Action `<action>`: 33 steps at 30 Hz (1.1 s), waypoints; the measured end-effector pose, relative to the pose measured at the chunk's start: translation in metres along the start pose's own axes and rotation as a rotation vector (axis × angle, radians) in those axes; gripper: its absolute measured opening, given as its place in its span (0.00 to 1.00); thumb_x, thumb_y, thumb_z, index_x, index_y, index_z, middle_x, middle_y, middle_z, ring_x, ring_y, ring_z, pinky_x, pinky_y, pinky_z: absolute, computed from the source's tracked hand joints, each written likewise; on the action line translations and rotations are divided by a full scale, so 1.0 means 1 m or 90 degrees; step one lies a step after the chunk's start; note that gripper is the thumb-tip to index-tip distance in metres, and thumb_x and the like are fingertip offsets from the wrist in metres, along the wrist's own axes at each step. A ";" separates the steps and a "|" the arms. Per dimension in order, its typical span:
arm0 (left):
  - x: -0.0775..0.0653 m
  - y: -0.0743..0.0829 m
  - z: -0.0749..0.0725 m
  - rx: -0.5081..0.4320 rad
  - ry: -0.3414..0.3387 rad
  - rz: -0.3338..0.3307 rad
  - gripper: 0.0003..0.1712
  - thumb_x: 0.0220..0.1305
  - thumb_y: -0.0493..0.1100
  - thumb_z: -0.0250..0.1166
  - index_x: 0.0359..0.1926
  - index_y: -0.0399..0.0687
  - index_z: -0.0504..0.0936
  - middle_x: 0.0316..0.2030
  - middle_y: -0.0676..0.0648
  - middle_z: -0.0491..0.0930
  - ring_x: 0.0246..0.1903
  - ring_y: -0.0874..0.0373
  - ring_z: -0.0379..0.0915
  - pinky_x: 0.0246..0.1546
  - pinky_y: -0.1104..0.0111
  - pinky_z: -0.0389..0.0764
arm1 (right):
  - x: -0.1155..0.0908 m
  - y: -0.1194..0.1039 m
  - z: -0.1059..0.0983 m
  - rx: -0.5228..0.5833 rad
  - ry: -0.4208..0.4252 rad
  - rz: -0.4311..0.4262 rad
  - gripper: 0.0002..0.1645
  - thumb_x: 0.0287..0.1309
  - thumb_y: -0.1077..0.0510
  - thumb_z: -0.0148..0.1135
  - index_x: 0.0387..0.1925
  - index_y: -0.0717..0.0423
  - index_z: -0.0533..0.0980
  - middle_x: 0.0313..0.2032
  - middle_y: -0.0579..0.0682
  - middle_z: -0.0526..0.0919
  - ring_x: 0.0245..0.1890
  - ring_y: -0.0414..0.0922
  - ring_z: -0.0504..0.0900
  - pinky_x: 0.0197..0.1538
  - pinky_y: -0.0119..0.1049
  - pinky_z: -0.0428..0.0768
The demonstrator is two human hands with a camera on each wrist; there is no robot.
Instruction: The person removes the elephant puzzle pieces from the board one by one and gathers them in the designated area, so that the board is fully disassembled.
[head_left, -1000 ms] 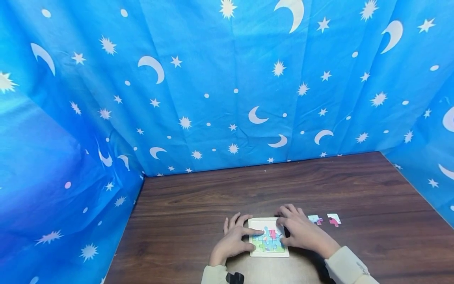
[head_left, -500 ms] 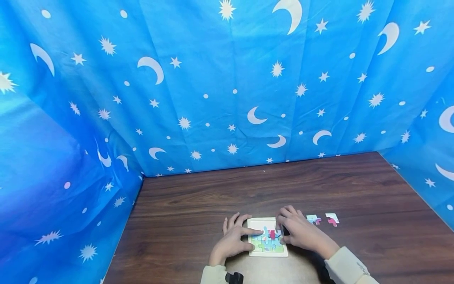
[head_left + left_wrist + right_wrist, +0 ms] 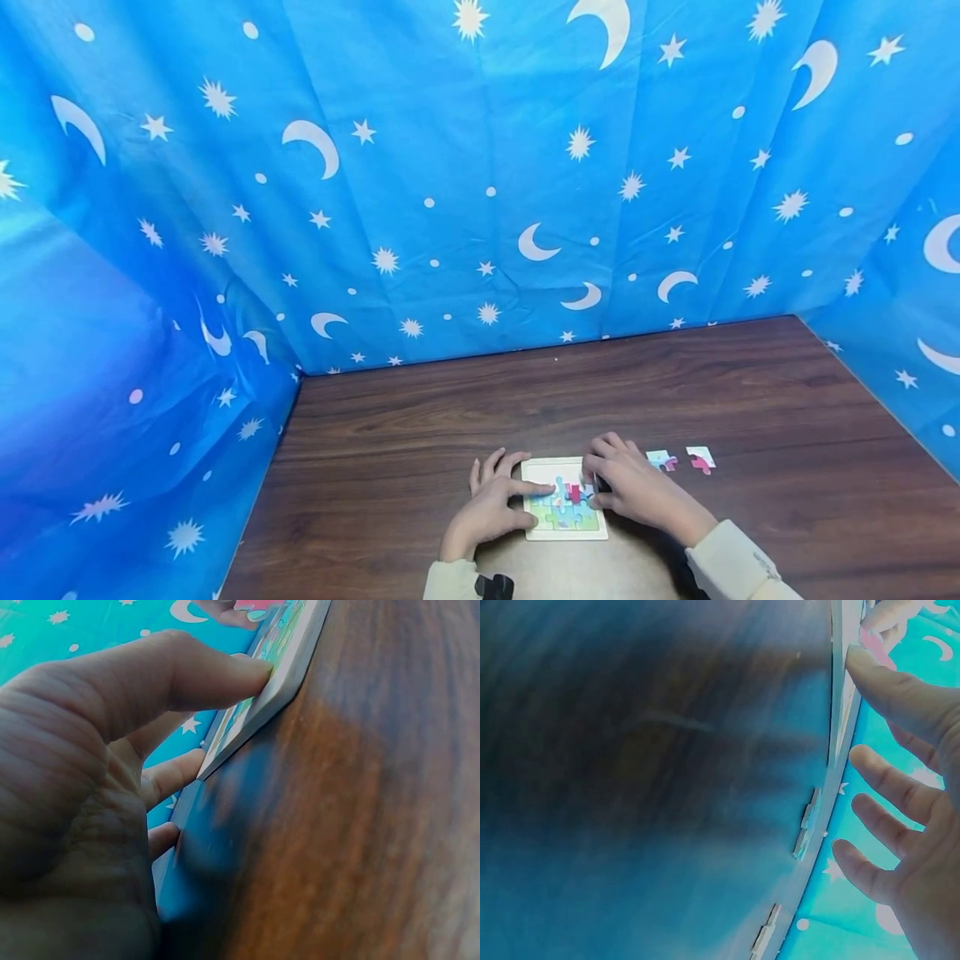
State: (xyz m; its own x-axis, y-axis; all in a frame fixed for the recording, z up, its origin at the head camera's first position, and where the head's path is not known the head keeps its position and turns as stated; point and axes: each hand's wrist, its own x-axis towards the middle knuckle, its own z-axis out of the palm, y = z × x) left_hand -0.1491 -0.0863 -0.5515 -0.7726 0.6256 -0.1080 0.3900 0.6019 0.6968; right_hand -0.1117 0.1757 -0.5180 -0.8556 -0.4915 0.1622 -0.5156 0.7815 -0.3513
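Observation:
A small jigsaw puzzle in a pale wooden tray (image 3: 566, 536) lies on the table, its lower part filled with interlocking pieces. My left hand (image 3: 491, 510) rests at the tray's left side. Its thumb (image 3: 225, 679) touches the near rim, and its index finger reaches across the pieces. From the right, my right hand (image 3: 637, 486) pinches a pink puzzle piece (image 3: 573, 493) between thumb and finger, over the filled part. In the left wrist view this pink piece shows slightly above the board. The right fingers hide the tray's upper right corner.
Two loose puzzle pieces lie right of the tray: one blue and purple (image 3: 662, 460), partly behind the right hand, and one white and pink (image 3: 701, 459). The brown wooden table (image 3: 420, 417) meets a blue star-and-moon curtain (image 3: 450, 167) at the back and sides.
The pink piece has tilted slightly in the right fingers. Both hands stay at the tray, and the whole head view has shifted a little.

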 end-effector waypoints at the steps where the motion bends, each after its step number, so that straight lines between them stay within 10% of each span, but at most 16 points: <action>1: 0.000 0.001 0.000 0.002 0.001 -0.002 0.27 0.52 0.41 0.72 0.54 0.69 0.88 0.72 0.51 0.64 0.75 0.37 0.40 0.66 0.30 0.31 | 0.001 0.000 0.000 -0.003 0.000 -0.003 0.16 0.48 0.53 0.79 0.29 0.44 0.76 0.37 0.40 0.72 0.47 0.49 0.72 0.43 0.49 0.72; 11: 0.008 0.035 0.010 0.049 0.079 -0.071 0.12 0.49 0.53 0.80 0.34 0.59 0.88 0.66 0.43 0.69 0.69 0.32 0.50 0.60 0.24 0.42 | 0.002 -0.001 0.003 -0.005 0.001 0.015 0.18 0.46 0.57 0.80 0.28 0.45 0.75 0.34 0.39 0.73 0.44 0.47 0.72 0.41 0.49 0.72; 16: 0.010 0.049 0.024 0.160 0.118 -0.091 0.25 0.41 0.58 0.83 0.20 0.57 0.73 0.64 0.42 0.69 0.67 0.33 0.56 0.57 0.23 0.50 | 0.000 -0.002 0.005 -0.006 0.013 0.022 0.17 0.44 0.57 0.80 0.28 0.46 0.75 0.35 0.40 0.74 0.45 0.49 0.73 0.42 0.50 0.72; 33: 0.011 0.056 0.035 0.168 0.156 -0.130 0.26 0.37 0.57 0.84 0.19 0.57 0.72 0.63 0.42 0.69 0.67 0.32 0.55 0.56 0.21 0.49 | -0.004 -0.006 0.005 0.002 0.044 0.015 0.17 0.52 0.59 0.75 0.25 0.43 0.71 0.34 0.38 0.72 0.46 0.48 0.72 0.41 0.49 0.68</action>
State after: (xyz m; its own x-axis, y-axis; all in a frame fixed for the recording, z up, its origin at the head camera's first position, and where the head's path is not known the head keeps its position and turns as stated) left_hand -0.1184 -0.0281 -0.5392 -0.9316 0.3621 -0.0312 0.3061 0.8280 0.4698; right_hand -0.1055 0.1711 -0.5215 -0.8685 -0.4452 0.2178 -0.4955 0.7911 -0.3587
